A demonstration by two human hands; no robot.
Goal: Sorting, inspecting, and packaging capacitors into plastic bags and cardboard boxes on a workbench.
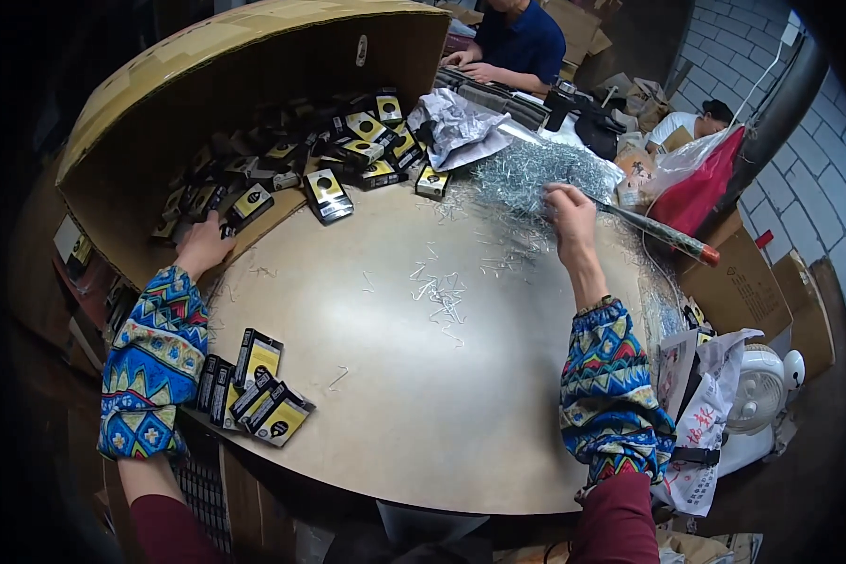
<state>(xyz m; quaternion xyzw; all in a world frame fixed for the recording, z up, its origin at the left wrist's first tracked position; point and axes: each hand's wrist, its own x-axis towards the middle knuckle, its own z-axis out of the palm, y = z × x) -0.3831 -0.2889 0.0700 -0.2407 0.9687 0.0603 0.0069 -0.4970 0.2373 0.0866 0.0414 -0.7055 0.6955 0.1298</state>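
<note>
My left hand (207,246) reaches in at the open side of a large cardboard box (254,45). Its thumb and fingers close around the dark edge of a small box, partly hidden by the hand. Many small black-and-yellow boxes (327,195) lie heaped there, some spilling onto the table (348,320). On the right, my right hand (571,214) is at the near edge of a heap of thin silvery wire hooks (526,174). Its fingertips are pinched together; whatever is between them is too small to make out. Loose wire hooks (439,293) are scattered mid-table.
Several small boxes (254,387) lie at the table's near left edge. Crumpled silvery wrapping (461,127) sits behind the hooks, and a rod with a red end (667,233) leans at their right. A white fan (759,387) stands at the right. Two other people (526,42) are beyond the table.
</note>
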